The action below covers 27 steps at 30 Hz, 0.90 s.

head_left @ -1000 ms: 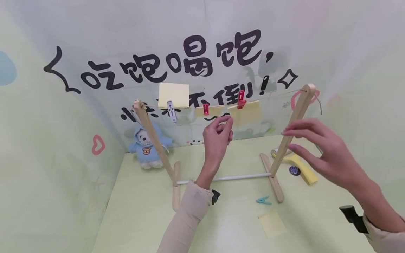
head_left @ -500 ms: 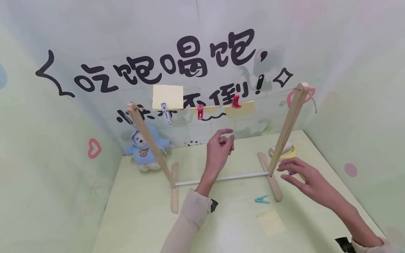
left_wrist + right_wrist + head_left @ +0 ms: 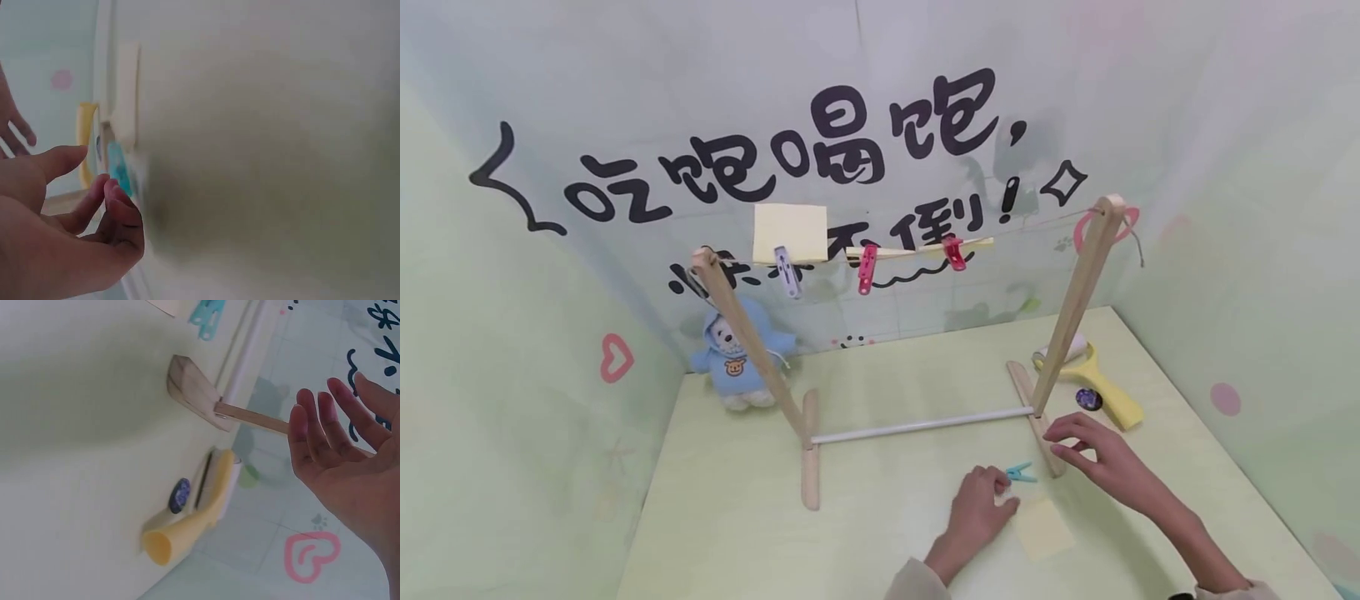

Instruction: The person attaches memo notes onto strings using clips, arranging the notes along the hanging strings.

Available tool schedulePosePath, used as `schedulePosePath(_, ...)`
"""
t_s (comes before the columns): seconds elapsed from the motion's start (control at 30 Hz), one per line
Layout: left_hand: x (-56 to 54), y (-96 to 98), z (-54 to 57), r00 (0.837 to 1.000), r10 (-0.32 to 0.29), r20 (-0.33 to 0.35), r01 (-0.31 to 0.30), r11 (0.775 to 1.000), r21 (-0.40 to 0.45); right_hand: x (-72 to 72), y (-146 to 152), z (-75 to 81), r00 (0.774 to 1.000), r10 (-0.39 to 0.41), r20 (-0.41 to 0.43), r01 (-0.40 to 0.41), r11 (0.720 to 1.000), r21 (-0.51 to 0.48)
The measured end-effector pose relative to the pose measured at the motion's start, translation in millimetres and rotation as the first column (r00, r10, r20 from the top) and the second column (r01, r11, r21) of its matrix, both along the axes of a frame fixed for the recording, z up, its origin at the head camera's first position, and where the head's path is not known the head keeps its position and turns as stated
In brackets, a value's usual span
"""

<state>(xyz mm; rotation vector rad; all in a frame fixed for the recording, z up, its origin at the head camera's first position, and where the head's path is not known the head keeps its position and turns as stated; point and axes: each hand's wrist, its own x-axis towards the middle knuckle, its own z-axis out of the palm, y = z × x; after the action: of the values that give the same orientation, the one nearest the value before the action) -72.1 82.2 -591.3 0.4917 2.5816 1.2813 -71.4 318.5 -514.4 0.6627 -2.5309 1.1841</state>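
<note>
My left hand (image 3: 977, 512) is low over the tabletop, its bent fingertips right beside a teal clothespin (image 3: 1021, 472). In the left wrist view the thumb stands apart from the fingers, with nothing held between them; the clothespin (image 3: 119, 167) shows just beyond the fingertips. A pale yellow sticky note (image 3: 1043, 529) lies flat on the table, close to the left thumb. My right hand (image 3: 1108, 458) hovers near the right foot of the wooden rack (image 3: 1078, 308), fingers loosely bent and holding nothing. On the rack's string, a lilac clothespin (image 3: 787, 272) and two red clothespins (image 3: 867, 268) hold yellow notes.
Behind the rack's right post lies a yellow-handled lint roller (image 3: 1112, 396), with a dark round object (image 3: 1089, 399) beside it. A plush bear in a blue hoodie (image 3: 737, 358) sits at the back left. The rack's white crossbar (image 3: 925, 425) runs low across the table.
My left hand has dropped from below the string down to the table beside the teal clothespin. My right hand has moved lower, away from the right post. The notes on the red clothespins have swung.
</note>
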Motion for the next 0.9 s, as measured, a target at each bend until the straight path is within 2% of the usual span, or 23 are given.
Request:
schedulePosePath(0.03, 7.9, 0.8, 1.9, 1.0, 0.008, 0.024, -0.008, 1.0, -0.004, 0.7, -1, -4.7, 1.0, -0.009, 0.02, 0.009, 1.0, 0.0)
schedulePosePath(0.07, 14.3, 1.9, 1.9, 1.0, 0.01, 0.02, -0.01, 1.0, -0.02, 1.4, -1, -9.7, 0.999, -0.018, 0.038, 0.018, 1.0, 0.002)
schedulePosePath(0.17, 27.6, 6.4, -11.5, 0.994, 0.0, -0.109, -0.013, 0.994, -0.111, 3.3, -4, -23.8, 0.996, -0.044, 0.083, 0.043, 0.999, 0.019)
schedulePosePath(0.27, 34.6, 11.2, -26.0, 0.963, -0.012, -0.271, -0.046, 0.977, -0.208, 4.8, -7, -38.5, 0.988, -0.076, 0.134, 0.069, 0.996, 0.052)
schedulePosePath(0.33, 36.5, 13.8, -34.1, 0.945, -0.013, -0.326, -0.07, 0.967, -0.243, 5.9, -10, -47.6, 0.983, -0.098, 0.158, 0.088, 0.993, 0.074)
schedulePosePath(0.43, 36.0, 16.1, -39.9, 0.938, -0.015, -0.345, -0.087, 0.957, -0.277, 6.6, -14, -59.4, 0.976, -0.125, 0.18, 0.107, 0.989, 0.105)
schedulePosePath(0.57, 34.6, 15.7, -41.9, 0.928, -0.03, -0.37, -0.092, 0.947, -0.307, 6.2, -19, -73.2, 0.984, -0.141, 0.112, 0.122, 0.979, 0.163)
schedulePosePath(0.67, 34.1, 15.4, -44.3, 0.919, -0.037, -0.393, -0.095, 0.945, -0.312, 5.7, -22, -79.5, 0.987, -0.153, 0.047, 0.137, 0.959, 0.249)
schedulePosePath(0.77, 33.1, 15.2, -44.1, 0.921, -0.043, -0.386, -0.088, 0.945, -0.315, 6.0, -25, -80.4, 0.984, -0.174, 0.044, 0.149, 0.931, 0.334)
schedulePosePath(0.9, 32.2, 13.1, -38.4, 0.939, -0.052, -0.34, -0.061, 0.947, -0.314, 6.3, -27, -79.1, 0.979, -0.194, 0.065, 0.154, 0.907, 0.391)
